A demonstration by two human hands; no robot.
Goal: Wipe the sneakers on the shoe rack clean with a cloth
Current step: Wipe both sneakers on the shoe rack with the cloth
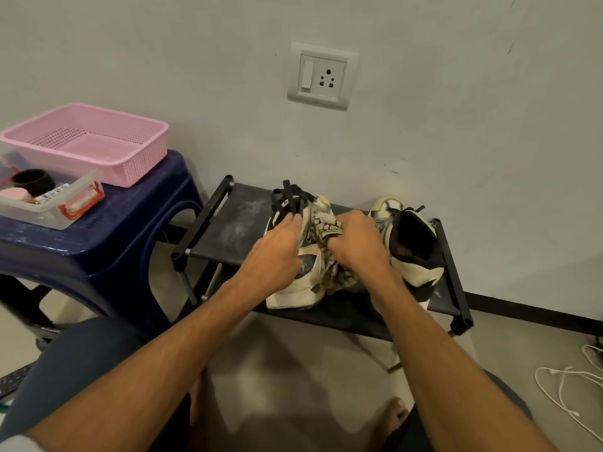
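pale wall, wall socket, blue stool

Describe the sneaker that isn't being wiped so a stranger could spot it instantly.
Below the wall socket stands a low black shoe rack holding two cream-and-black sneakers. The right sneaker sits at its right end, dark opening facing up. Unlike the left sneaker, gripped by the left hand, it has no cloth on it.

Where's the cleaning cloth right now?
In the head view, the cloth is bunched in the right hand, pressed against the sneaker that the left hand holds, on the shoe rack.
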